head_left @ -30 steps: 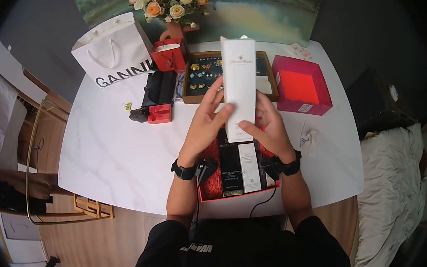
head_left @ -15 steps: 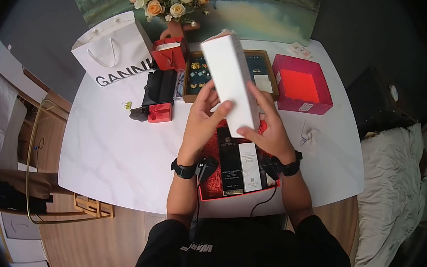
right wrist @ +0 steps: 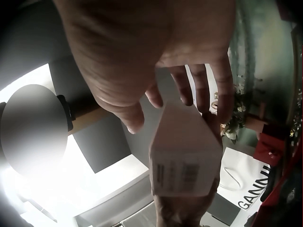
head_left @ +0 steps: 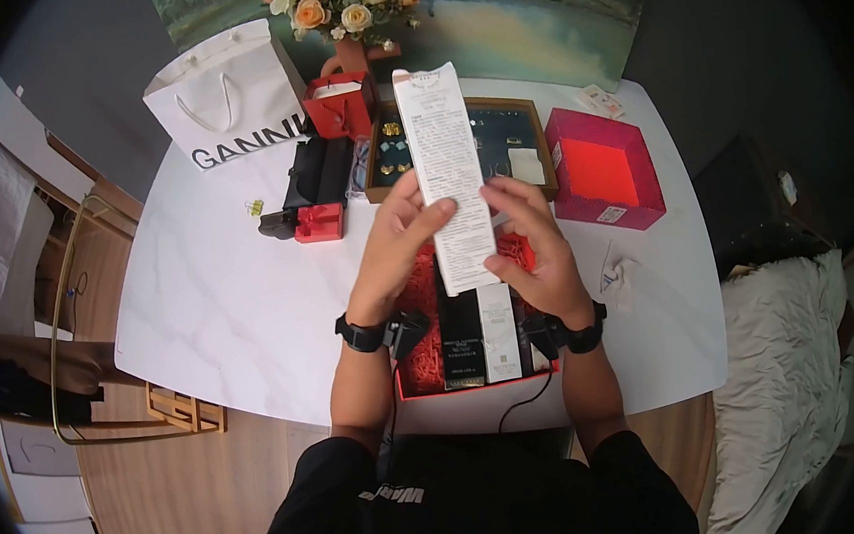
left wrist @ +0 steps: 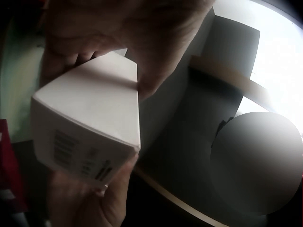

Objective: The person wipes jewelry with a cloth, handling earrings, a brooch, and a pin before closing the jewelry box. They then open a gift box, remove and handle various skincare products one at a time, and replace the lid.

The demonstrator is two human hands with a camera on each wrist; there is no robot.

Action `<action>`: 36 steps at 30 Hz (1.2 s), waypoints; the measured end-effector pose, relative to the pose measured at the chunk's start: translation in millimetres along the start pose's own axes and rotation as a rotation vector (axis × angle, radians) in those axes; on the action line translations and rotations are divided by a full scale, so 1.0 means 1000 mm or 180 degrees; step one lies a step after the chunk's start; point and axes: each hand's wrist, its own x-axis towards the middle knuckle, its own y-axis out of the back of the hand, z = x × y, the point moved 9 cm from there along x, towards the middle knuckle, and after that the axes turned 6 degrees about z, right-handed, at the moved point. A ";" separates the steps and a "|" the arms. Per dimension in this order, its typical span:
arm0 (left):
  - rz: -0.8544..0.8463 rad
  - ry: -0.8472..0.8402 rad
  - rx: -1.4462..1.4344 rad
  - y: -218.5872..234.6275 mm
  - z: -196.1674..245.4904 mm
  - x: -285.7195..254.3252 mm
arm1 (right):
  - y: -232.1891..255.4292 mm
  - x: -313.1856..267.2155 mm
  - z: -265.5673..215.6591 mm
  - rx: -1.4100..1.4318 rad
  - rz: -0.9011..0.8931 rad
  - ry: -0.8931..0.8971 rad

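Note:
Upright over the table, a tall white carton [head_left: 448, 180] shows a face covered in fine print. My left hand [head_left: 390, 245] grips it, thumb across the printed face and fingers round its left side. My right hand [head_left: 544, 258] is at the carton's right edge, its fingers loosely bent and spread, index fingertip and thumb tip right at that edge. The carton's bottom [left wrist: 80, 156], with a barcode, faces the left wrist camera. Below the hands, a red gift box [head_left: 420, 368] with red shredded paper holds a black box [head_left: 462, 350] and a smaller white box [head_left: 500, 337].
Behind the carton lies a jewelry tray [head_left: 374, 186]. An open magenta box [head_left: 633, 206] stands on the right. Toward the left are a white paper bag [head_left: 224, 102], a small red bag [head_left: 340, 113], black cases [head_left: 320, 175] and a small red gift box [head_left: 319, 223].
The carton has been turned, from a plain white side to the printed face, and leans slightly left. The right hand's fingers have shifted from round the carton to its edge.

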 end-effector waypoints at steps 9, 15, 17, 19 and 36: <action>0.1761 0.0004 0.4103 0.151 0.055 -0.052 | 0.028 -0.008 0.021 -0.0076 -0.0265 -0.0728; 0.2015 0.0314 0.6330 0.198 -0.002 -0.103 | 0.037 -0.008 0.013 -0.0042 -0.0233 -0.0643; 0.2124 -0.0010 0.6802 0.189 -0.013 -0.112 | 0.037 -0.009 0.010 -0.0026 -0.0248 -0.0613; 0.2130 -0.0274 0.6953 0.179 -0.020 -0.116 | 0.039 -0.011 0.006 -0.0020 -0.0263 -0.0585; 0.2104 -0.0086 0.6472 0.167 -0.027 -0.161 | 0.047 -0.012 -0.005 -0.0003 -0.0254 -0.0474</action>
